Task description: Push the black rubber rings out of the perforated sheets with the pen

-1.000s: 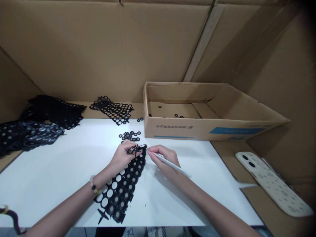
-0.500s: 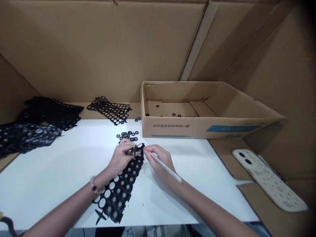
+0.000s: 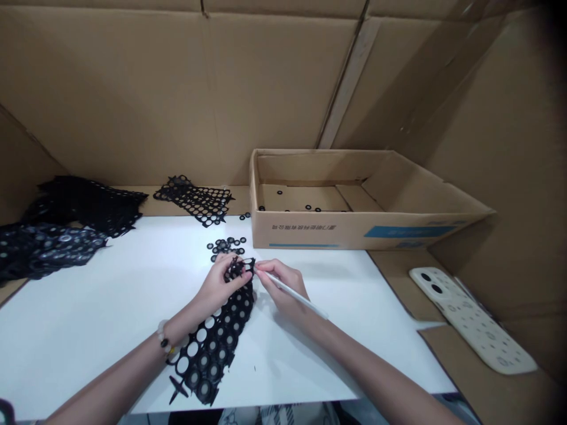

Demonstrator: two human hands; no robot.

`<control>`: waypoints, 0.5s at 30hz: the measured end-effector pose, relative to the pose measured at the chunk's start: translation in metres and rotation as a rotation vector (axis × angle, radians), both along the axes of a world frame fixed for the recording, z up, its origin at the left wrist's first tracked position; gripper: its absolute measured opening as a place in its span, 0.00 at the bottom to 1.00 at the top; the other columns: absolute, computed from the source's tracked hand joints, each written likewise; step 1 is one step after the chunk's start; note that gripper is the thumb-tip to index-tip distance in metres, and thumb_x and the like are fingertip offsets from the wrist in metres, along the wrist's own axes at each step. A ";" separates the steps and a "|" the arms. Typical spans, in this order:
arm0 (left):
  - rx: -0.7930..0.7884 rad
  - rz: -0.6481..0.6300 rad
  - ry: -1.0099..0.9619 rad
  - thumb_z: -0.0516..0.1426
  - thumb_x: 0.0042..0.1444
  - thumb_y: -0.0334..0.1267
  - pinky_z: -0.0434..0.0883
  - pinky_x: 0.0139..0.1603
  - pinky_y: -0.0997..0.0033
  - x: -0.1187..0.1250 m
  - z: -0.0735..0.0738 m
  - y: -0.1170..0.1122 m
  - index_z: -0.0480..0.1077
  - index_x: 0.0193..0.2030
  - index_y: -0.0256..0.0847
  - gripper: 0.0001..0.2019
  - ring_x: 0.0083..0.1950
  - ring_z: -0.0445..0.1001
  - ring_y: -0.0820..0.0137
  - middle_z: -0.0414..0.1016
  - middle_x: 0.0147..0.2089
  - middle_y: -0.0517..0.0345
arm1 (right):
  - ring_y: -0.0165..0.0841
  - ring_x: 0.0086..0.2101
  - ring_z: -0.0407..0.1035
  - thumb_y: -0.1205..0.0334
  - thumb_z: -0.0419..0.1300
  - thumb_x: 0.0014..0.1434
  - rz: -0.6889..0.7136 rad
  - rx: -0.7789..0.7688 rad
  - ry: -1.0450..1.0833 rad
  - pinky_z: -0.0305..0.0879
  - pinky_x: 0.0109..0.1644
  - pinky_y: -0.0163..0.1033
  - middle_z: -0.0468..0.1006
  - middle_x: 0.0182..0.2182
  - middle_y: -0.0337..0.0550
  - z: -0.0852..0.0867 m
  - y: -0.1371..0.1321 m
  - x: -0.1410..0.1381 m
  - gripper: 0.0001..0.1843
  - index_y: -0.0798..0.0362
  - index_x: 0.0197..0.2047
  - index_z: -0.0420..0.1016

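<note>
A black rubber sheet point(image 3: 231, 326) with rows of round rings and punched holes lies slanted on the white table. Its far end is bunched up in my left hand point(image 3: 225, 280), whose thumb and fingers pinch it. My right hand point(image 3: 283, 284) grips a slim white pen-like tool point(image 3: 297, 296), with its tip at the sheet's far right corner. Just beyond my left hand lies a small heap of loose black rings point(image 3: 225, 245). The tool's very tip is too small to make out.
An open cardboard box point(image 3: 305, 229) holding a few black rings stands behind my right hand. Black perforated sheets point(image 3: 88, 203) are piled at the left, with another punched sheet point(image 3: 195, 199) at the back. At the right lies a phone in a pale case point(image 3: 472, 321). Cardboard walls enclose the table.
My left thumb has come down across the sheet's bunched end, and that end is folded differently. The tool stays at the sheet's corner. The whole view has shifted slightly.
</note>
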State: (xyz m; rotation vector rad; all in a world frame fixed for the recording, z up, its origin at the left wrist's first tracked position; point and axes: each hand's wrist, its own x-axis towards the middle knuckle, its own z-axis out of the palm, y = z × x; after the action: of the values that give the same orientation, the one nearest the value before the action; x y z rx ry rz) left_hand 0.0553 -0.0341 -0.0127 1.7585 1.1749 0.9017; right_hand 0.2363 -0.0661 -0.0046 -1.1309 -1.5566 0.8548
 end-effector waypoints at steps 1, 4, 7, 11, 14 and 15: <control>0.048 0.076 0.025 0.57 0.57 0.44 0.63 0.55 0.58 0.000 -0.003 0.001 0.65 0.42 0.41 0.11 0.51 0.64 0.61 0.65 0.44 0.53 | 0.35 0.37 0.75 0.60 0.57 0.61 0.009 0.002 0.017 0.69 0.42 0.37 0.80 0.37 0.43 0.000 0.000 0.000 0.07 0.52 0.34 0.74; 0.277 0.311 0.093 0.61 0.53 0.44 0.62 0.56 0.57 -0.001 -0.010 0.003 0.54 0.49 0.43 0.22 0.53 0.61 0.61 0.57 0.49 0.51 | 0.35 0.37 0.75 0.60 0.57 0.62 0.019 -0.001 0.043 0.70 0.43 0.38 0.80 0.37 0.44 0.002 -0.002 -0.001 0.08 0.52 0.33 0.73; 0.503 0.433 0.192 0.65 0.46 0.46 0.62 0.54 0.56 -0.004 -0.010 0.003 0.53 0.45 0.42 0.28 0.52 0.58 0.59 0.54 0.48 0.51 | 0.37 0.37 0.75 0.60 0.58 0.61 0.021 0.028 0.048 0.70 0.44 0.39 0.81 0.37 0.46 0.002 -0.003 -0.001 0.07 0.52 0.33 0.74; 0.489 0.248 0.375 0.59 0.55 0.43 0.59 0.52 0.57 -0.007 0.003 0.002 0.62 0.37 0.42 0.11 0.47 0.61 0.61 0.64 0.40 0.55 | 0.37 0.38 0.75 0.60 0.58 0.61 0.034 0.042 0.041 0.70 0.45 0.39 0.81 0.37 0.46 0.000 -0.004 -0.002 0.07 0.52 0.33 0.74; 0.331 0.021 0.421 0.52 0.61 0.41 0.58 0.50 0.59 -0.006 0.012 0.001 0.66 0.29 0.41 0.11 0.40 0.64 0.64 0.68 0.30 0.59 | 0.38 0.38 0.75 0.59 0.58 0.61 0.001 0.027 0.021 0.69 0.45 0.39 0.81 0.37 0.45 -0.002 -0.004 -0.003 0.07 0.51 0.34 0.74; 0.291 -0.022 0.384 0.51 0.62 0.41 0.58 0.49 0.60 -0.006 0.015 0.001 0.65 0.27 0.41 0.13 0.39 0.64 0.65 0.68 0.29 0.59 | 0.37 0.37 0.75 0.58 0.58 0.61 -0.029 0.004 0.014 0.69 0.43 0.39 0.81 0.36 0.45 -0.004 -0.003 -0.003 0.07 0.52 0.34 0.75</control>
State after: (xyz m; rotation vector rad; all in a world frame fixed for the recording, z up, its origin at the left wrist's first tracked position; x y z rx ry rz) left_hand 0.0494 -0.0332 0.0020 2.2499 1.3092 0.7718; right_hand 0.2337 -0.0693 -0.0084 -1.1397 -1.5264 0.8384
